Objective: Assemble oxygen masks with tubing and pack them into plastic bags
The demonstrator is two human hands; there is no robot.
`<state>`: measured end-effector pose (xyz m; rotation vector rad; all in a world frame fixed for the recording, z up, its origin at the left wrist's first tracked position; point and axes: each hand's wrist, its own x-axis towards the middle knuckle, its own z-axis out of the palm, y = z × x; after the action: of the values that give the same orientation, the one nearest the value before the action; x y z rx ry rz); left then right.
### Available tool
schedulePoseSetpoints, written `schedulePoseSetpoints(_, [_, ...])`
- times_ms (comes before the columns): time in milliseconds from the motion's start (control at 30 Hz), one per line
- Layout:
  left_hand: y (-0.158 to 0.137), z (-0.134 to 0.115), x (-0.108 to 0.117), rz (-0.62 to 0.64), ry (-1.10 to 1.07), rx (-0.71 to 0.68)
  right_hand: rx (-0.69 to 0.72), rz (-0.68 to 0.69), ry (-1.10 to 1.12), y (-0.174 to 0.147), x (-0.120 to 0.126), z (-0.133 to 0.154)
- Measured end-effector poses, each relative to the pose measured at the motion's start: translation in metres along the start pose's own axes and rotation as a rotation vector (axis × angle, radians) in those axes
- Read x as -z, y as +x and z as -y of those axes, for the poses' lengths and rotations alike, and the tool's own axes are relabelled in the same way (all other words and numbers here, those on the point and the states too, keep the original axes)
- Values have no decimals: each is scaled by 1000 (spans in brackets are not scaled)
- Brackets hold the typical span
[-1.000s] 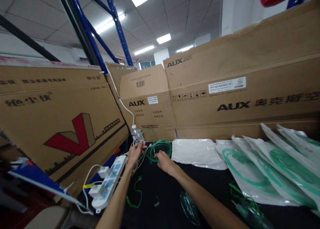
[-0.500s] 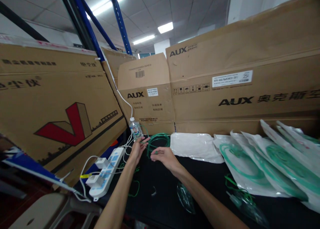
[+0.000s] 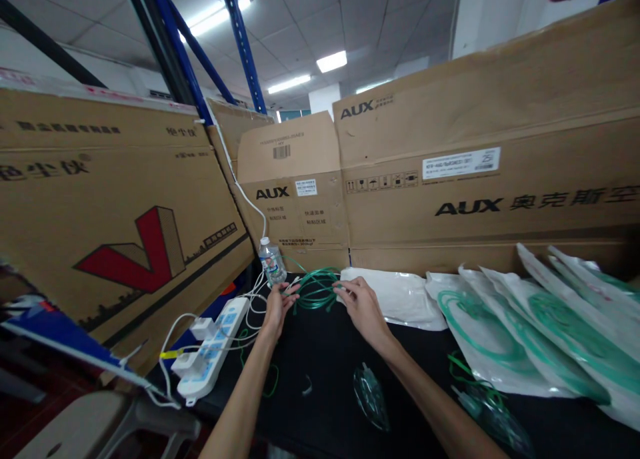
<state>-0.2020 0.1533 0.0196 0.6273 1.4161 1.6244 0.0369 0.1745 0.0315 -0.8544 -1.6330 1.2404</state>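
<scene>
A coil of thin green tubing hangs between my two hands over the black table, towards the back. My left hand has its fingers closed on the coil's left side, close to a clear plastic bottle. With thumb and fingertips pinched, my right hand holds the right side of the coil, in front of a white pouch. Nearer to me, a clear green-tinted plastic piece lies on the table below my right wrist.
On the left lies a white power strip with plugs and tangled white cables. Several white pouches with green tubing lean at the right, behind another clear plastic piece with green cord. Cardboard panels wall the back and left.
My right hand has moved right and slightly up, from the coil's lower front to its right side. The coil now looks flatter and wider. My left hand stays near the bottle.
</scene>
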Motion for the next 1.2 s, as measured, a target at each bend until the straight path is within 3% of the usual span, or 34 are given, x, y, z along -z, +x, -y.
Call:
schedulePoseSetpoints(167, [4,3,1,23,124,-1,-39,69,-35,38,9,21])
schedulePoseSetpoints(267, [8,5,3,20,185,-37,-102,169,-25,44,12,24])
schedulePoseSetpoints(467, [8,7,3,51,273,-153,-276,382,12,8,-5,1])
schedulePoseSetpoints(600, [-1,10,2,162,410,-186,-301,438,13,-13,-15,-12])
schedulePoseSetpoints(767, [-26,14,4,255,624,-241,-252,431,-60,-13,-12,-14])
schedulePoseSetpoints(967, [-40,20,3,170,819,-369,-163,335,-202,-16,-12,-10])
schedulePoseSetpoints(1200, [-41,26,-1,150,979,-417,-47,56,-443,21,34,-4])
